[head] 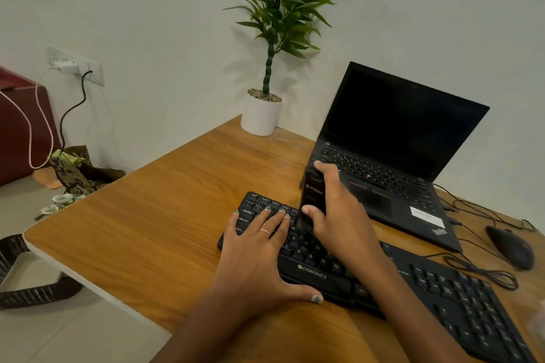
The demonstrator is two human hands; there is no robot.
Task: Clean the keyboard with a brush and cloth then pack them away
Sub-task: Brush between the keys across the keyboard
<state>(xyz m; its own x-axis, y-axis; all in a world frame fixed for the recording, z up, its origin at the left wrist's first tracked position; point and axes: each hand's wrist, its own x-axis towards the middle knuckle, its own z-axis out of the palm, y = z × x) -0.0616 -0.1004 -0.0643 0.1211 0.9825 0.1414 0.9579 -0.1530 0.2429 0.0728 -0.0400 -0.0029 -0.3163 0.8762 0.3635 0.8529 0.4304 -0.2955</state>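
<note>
A black Zebronics keyboard [436, 289] lies slantwise on the wooden desk [153, 215]. My left hand [259, 247] rests flat on its left end, fingers straight on the keys, thumb at the front edge. My right hand [339, 215] grips a black brush [314, 194] held upright, its lower end down on the keys near the keyboard's upper left; the bristles are blurred. No cloth shows in view.
An open black laptop [392, 156] stands behind the keyboard. A black mouse [511, 247] and loose cables [483, 271] lie at the right. A white potted plant [261, 115] sits at the desk's far corner. Bags lie on the floor at left.
</note>
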